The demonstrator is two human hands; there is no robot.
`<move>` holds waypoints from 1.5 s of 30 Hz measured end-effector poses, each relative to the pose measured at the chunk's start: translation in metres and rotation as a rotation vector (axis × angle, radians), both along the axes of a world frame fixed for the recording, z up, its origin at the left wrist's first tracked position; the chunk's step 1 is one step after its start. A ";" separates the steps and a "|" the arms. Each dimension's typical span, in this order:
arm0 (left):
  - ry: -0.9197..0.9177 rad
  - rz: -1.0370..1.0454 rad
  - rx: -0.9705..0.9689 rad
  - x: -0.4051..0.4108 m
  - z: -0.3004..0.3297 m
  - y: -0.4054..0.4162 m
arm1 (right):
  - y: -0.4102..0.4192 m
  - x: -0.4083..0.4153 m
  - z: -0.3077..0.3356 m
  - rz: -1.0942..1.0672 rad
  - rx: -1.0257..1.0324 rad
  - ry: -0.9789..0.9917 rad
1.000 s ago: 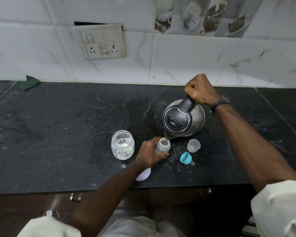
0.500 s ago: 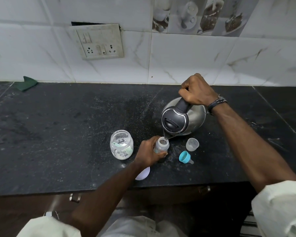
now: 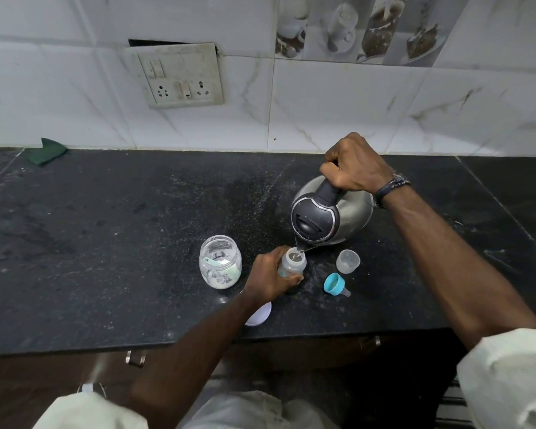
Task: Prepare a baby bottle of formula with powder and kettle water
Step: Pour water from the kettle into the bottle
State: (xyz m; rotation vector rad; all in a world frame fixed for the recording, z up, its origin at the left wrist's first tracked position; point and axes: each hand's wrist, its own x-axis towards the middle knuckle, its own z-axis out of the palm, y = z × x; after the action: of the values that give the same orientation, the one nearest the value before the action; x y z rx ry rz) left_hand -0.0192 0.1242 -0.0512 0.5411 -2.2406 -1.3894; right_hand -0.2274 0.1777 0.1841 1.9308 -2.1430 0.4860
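Note:
A small clear baby bottle (image 3: 294,264) stands open on the black counter (image 3: 121,243), gripped around its body by my left hand (image 3: 268,275). My right hand (image 3: 355,165) is closed on the black handle of a steel kettle (image 3: 331,216), which is tilted with its spout right over the bottle's mouth. A thin stream of water runs from the spout into the bottle. Left of the bottle stands an open glass jar (image 3: 219,261) holding white powder and a scoop. The blue teat ring (image 3: 334,283) and the clear cap (image 3: 348,261) lie to the bottle's right.
A white lid (image 3: 260,314) lies by the counter's front edge, partly under my left forearm. A green cloth (image 3: 45,150) sits at the back left by the tiled wall. A switch and socket plate (image 3: 181,77) is on the wall.
The kettle has tipped further forward and its spout now sits right over the bottle's mouth. My left hand keeps its hold on the bottle.

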 end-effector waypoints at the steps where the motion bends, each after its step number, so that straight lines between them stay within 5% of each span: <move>1: 0.001 0.001 -0.001 0.000 0.000 0.000 | 0.000 0.001 0.001 0.002 0.002 0.003; 45: 0.000 -0.004 0.004 -0.001 -0.003 -0.001 | 0.002 0.005 0.004 -0.081 0.064 0.055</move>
State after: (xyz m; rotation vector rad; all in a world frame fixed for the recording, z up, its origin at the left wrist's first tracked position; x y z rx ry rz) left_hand -0.0201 0.1235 -0.0540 0.5381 -2.2407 -1.3965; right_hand -0.2224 0.1799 0.1882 1.8581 -2.2173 0.3497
